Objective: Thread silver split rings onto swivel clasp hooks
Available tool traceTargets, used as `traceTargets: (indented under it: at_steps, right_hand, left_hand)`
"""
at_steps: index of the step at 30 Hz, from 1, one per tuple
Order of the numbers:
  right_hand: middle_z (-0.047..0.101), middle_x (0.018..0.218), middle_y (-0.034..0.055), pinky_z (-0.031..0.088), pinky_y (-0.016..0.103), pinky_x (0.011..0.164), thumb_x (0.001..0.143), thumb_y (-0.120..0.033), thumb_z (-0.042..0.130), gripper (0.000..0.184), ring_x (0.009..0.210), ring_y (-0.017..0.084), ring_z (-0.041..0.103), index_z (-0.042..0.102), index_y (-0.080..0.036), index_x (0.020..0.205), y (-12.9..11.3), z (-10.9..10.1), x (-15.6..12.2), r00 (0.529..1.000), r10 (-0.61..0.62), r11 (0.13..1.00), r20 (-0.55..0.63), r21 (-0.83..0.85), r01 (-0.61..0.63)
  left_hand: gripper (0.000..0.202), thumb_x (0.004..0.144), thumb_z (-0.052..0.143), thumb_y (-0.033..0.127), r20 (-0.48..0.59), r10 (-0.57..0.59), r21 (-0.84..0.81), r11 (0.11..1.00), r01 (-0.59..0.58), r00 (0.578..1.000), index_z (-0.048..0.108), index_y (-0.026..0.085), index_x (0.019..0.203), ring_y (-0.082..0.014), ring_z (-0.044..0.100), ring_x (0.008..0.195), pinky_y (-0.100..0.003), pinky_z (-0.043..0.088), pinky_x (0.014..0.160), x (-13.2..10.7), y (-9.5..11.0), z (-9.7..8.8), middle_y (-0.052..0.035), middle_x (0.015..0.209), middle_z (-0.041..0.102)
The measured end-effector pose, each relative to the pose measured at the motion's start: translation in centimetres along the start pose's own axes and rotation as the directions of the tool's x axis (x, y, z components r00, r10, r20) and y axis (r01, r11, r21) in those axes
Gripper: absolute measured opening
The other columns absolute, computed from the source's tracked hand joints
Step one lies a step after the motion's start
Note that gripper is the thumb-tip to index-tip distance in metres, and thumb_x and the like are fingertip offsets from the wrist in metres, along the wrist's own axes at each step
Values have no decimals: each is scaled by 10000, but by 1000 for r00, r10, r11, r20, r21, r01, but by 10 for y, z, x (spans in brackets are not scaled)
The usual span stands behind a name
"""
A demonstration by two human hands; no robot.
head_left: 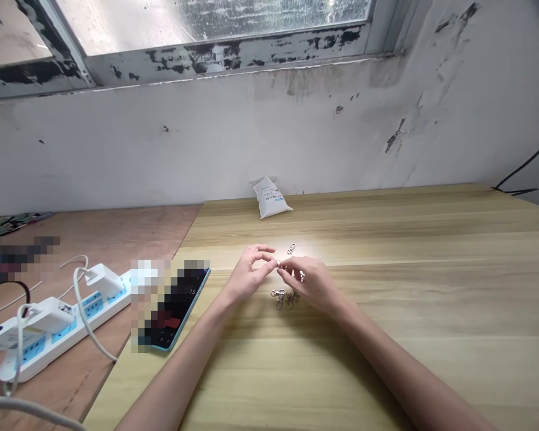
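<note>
My left hand pinches a small shiny metal ring between thumb and index finger. From the other side, my right hand closes its fingertips at the same spot; exactly what they grip is partly hidden. Another silver metal piece shows among the right fingers, probably a swivel clasp. Just below the hands, several silver swivel clasps lie in a small cluster on the wooden table. One more swivel clasp rests apart, beyond the fingertips.
A white labelled packet lies at the table's back, near the wall. To the left are a phone and a white power strip with chargers and cables. A window is above.
</note>
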State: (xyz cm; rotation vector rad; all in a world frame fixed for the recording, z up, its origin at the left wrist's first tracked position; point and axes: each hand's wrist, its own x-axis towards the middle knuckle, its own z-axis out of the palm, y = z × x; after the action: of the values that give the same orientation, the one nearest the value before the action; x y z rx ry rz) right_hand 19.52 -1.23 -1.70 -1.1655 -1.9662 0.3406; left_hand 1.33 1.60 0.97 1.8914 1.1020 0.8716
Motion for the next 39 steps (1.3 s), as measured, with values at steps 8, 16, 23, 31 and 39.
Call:
traceTargets:
  at_steps: [8, 16, 23, 31, 39]
  right_hand:
    - [652, 635, 1, 361, 249, 567, 889, -197, 486, 210, 531, 120, 526, 695, -211, 874, -2, -1, -1, 994, -39, 992, -99, -121, 27]
    - [593, 638, -11, 382, 217, 454, 883, -383, 540, 236, 469, 91, 474, 619, -180, 793, -1, 0, 2, 944, 275, 756, 181, 566, -329]
    - [617, 605, -18, 400, 221, 490, 830, -415, 622, 262, 437, 73, 481, 632, -167, 743, 2, -2, 6, 898, 337, 564, 283, 703, -433]
    - [630, 606, -16, 401, 225, 493, 819, -389, 615, 237, 436, 75, 489, 616, -172, 724, 2, -3, 5, 890, 337, 545, 307, 708, -450]
    - [613, 605, -18, 386, 218, 467, 828, -376, 588, 226, 438, 79, 492, 593, -177, 721, 2, -4, 6, 887, 353, 602, 299, 653, -460]
  left_hand:
    - [177, 850, 599, 352, 14, -20, -10, 1000, 20, 1000, 693, 218, 783, -276, 475, 1250, -448, 458, 976, -1, 4, 2, -71, 1217, 601]
    - [187, 886, 579, 341, 17, 35, 99, 994, -36, 999, 698, 221, 805, -265, 479, 1232, -394, 516, 871, -4, 6, 2, -85, 1192, 593]
    - [96, 891, 606, 231, -16, 399, 430, 830, -354, 917, 698, 258, 899, -232, 502, 1189, -435, 366, 1024, -4, -1, 2, -36, 1148, 636]
    - [104, 890, 607, 210, 2, 479, 483, 768, -421, 878, 700, 256, 901, -231, 501, 1193, -412, 374, 998, -5, -1, 2, -34, 1137, 645]
    - [97, 867, 629, 194, 2, 508, 467, 761, -450, 861, 704, 252, 884, -235, 513, 1184, -414, 380, 988, -5, 3, 3, -36, 1105, 651]
